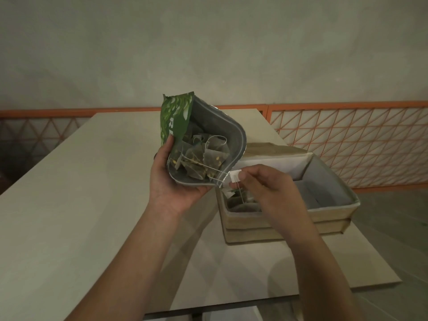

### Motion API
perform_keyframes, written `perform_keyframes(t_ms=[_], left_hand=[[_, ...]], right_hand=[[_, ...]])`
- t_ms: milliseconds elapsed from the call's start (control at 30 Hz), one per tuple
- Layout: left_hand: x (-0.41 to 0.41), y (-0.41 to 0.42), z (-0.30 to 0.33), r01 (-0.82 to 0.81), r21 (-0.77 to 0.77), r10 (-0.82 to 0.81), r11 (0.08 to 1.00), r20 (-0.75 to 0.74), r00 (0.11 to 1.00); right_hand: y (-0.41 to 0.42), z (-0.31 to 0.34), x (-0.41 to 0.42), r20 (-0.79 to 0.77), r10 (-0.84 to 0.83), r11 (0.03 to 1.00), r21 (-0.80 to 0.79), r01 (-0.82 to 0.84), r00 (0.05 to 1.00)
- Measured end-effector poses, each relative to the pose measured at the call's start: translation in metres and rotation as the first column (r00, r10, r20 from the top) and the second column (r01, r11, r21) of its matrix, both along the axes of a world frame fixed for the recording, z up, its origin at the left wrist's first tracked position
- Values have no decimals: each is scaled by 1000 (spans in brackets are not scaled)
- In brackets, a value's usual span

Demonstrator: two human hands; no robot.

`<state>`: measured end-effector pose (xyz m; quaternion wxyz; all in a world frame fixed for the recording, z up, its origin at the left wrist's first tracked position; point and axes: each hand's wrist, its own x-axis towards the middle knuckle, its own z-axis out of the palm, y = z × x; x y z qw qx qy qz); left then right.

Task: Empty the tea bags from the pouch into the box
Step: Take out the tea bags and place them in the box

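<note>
Head view: left hand (171, 181) grips open pouch (185, 126) of tea bags (203, 158); right hand (261, 184) pinches paper tags (235, 176) over box (324, 212), whose contents are partly hidden

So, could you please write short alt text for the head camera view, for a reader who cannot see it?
A person's left hand holds an open green pouch of tea bags while the right hand pinches white paper tags on strings at its mouth. Just beneath, an open box on a pale table already holds some tea bags.
</note>
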<state>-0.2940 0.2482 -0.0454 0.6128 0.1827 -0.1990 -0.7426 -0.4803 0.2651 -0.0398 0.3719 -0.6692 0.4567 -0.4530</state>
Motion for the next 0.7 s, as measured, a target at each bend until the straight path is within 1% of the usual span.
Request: perform_keyframes(t_ms=[100,233,300,400,700], left_hand=[[-1,1,0,2,4,-2,1000,-10,1000],[-3,3,3,-24,24,24,999,-6,1000],[-5,5,6,-38,31,38,999,-4,999],[-5,5,7,-46,48,47,998,-3,999],[-4,5,8,-24,43,24,999,-4,1000]], right_hand=[[1,5,-1,77,6,997,77,-12,997],[1,11,-3,3,-19,992,122,18,1000],[1,13,-3,-10,-26,989,144,28,1000],[0,13,-2,3,-14,991,131,13,1000],[-1,8,-5,110,58,997,39,-63,992]])
